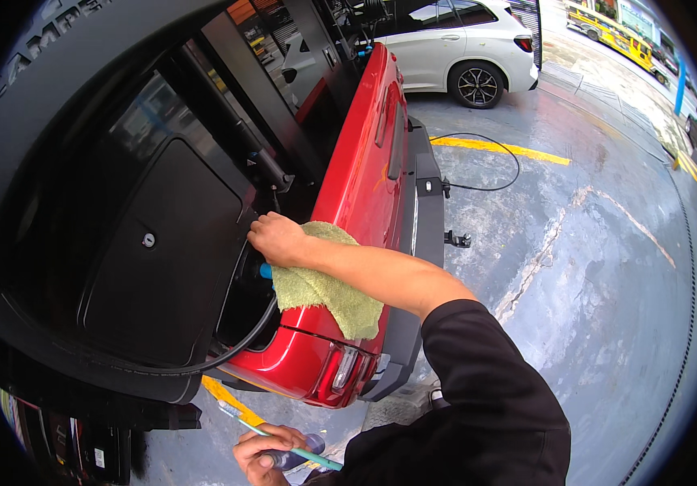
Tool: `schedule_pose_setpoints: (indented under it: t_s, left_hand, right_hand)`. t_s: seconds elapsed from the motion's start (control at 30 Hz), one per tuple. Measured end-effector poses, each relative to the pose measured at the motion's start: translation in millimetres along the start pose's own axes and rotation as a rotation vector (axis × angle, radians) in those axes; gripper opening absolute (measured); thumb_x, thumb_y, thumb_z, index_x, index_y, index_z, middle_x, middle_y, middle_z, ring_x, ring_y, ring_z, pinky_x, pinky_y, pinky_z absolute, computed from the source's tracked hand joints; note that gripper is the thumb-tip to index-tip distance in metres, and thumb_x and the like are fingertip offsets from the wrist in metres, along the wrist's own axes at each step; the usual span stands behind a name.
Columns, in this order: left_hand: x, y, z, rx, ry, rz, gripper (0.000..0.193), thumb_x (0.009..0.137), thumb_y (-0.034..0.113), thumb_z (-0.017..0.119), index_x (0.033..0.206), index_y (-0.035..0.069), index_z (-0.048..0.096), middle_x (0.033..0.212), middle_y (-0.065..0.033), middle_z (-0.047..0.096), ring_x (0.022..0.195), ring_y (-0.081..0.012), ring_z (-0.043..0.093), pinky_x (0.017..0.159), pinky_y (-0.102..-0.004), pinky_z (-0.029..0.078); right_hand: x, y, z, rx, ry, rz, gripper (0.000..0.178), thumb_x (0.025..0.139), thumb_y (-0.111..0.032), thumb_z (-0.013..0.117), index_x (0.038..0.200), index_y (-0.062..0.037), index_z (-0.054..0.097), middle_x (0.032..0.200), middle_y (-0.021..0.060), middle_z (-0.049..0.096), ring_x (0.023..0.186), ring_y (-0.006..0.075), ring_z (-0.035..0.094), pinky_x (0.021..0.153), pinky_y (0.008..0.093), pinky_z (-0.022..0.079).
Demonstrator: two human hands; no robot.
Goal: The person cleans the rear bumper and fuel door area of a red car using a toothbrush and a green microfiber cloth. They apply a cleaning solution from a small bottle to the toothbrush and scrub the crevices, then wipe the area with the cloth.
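My right hand (278,240) reaches over the tailgate of a red pickup truck (357,154), at the lower edge of a black side panel (158,259) on the bed cover. Its fingers are curled, and their tips are hidden. A yellow-green towel (328,287) drapes over the tailgate under my wrist, beside a small blue piece (266,270). Lower down, my left hand (261,455) grips a toothbrush-like brush (288,444) with a mint-green handle and pale bristles. The same hand holds a dark, purplish bottle (292,458).
A black hose (231,354) curves out over the truck's corner by the tail light (344,368). The black bumper (421,292) carries a tow hitch (457,240). Beyond stand a white car (446,44) and a black cable loop (519,166) on the grey-blue floor (592,267).
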State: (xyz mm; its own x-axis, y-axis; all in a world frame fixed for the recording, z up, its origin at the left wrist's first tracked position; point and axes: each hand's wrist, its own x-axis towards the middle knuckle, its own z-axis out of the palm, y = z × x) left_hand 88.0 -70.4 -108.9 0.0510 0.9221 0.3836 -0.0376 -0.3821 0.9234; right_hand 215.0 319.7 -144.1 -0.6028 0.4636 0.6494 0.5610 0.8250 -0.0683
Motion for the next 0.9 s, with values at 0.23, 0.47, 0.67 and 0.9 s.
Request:
schedule_pose_setpoints:
  t_s: [0.23,0.47,0.67,0.9]
  left_hand:
    - [6.3,12.9,12.4,0.071,0.01,0.01,0.048,0.093,0.039,0.061,0.09,-0.009,0.067,0.079,-0.0238,0.064,0.065,-0.0382,0.067,0.066,-0.0502,0.058]
    - [4.4,22.5,21.1,0.126,0.059,-0.002,0.05,0.094,0.043,0.062,0.093,-0.007,0.067,0.082,-0.0239,0.064,0.07,-0.0358,0.065,0.067,-0.0471,0.057]
    - [8.3,25.4,26.0,0.142,0.054,0.007,0.052,0.095,0.045,0.063,0.095,-0.007,0.067,0.083,-0.0238,0.064,0.073,-0.0343,0.064,0.067,-0.0447,0.055]
    - [11.2,17.9,10.8,0.067,0.014,0.008,0.049,0.095,0.041,0.064,0.093,-0.008,0.066,0.083,-0.0249,0.064,0.072,-0.0364,0.063,0.066,-0.0467,0.056]
  right_hand:
    - [23.7,20.2,-5.1,0.953,-0.29,0.91,0.024,0.075,-0.011,0.069,0.094,0.0029,0.075,0.102,0.0225,0.074,0.104,0.0384,0.071,0.09,0.0463,0.057]
    - [-1.4,-1.2,2.3,0.101,0.078,-0.059,0.022,0.073,-0.011,0.07,0.091,0.001,0.073,0.098,0.0192,0.073,0.1,0.0367,0.071,0.086,0.0481,0.057]
    - [5.2,-5.8,-3.2,0.452,-0.076,0.545,0.017,0.075,-0.01,0.07,0.086,0.0024,0.075,0.095,0.0236,0.073,0.094,0.0397,0.073,0.08,0.0472,0.06]
    - [-2.0,-11.2,-0.3,0.235,-0.008,0.276,0.022,0.078,-0.008,0.066,0.094,0.0046,0.072,0.093,0.0263,0.071,0.092,0.0417,0.072,0.08,0.0517,0.059]
